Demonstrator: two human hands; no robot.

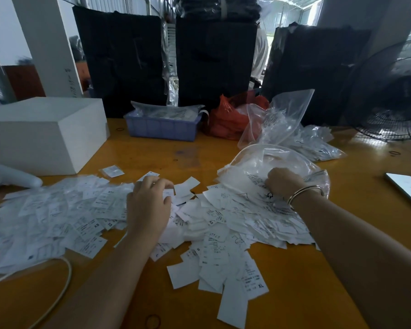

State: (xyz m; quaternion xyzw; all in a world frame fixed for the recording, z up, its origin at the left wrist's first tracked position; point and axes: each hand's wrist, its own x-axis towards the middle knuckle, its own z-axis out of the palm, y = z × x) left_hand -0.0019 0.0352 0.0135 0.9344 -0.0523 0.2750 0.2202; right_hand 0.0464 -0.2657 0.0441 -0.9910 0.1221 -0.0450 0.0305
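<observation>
1. Left hand (150,205): my fingers are curled, with thumb and forefinger closed on one small white label (168,193). The label sits at my fingertips, just over the heap.
2. Label heap (214,224): loose white printed labels, some marked XS or XL. It lies under my left fingers and spreads out to both sides and back toward me.
3. Right hand (282,184): pushed into the mouth of the clear bag (259,157). My knuckles are bent and my fingertips are buried among the labels inside, so I cannot tell whether they are clamped on anything.
4. Bangle (304,193): on my right wrist, touching the bag's edge.
5. White box (45,134): well beyond my left fingers, off to their left.
6. Blue tray (161,129): beyond my left fingers, holding packets in plastic.
7. Red bag (230,119): beyond my right fingers, just beside the tray.
8. Phone (408,188): well to the right of my right fingers, lying flat.
9. White cable (65,279): behind my left fingers, looping on the yellow table (294,293).
</observation>
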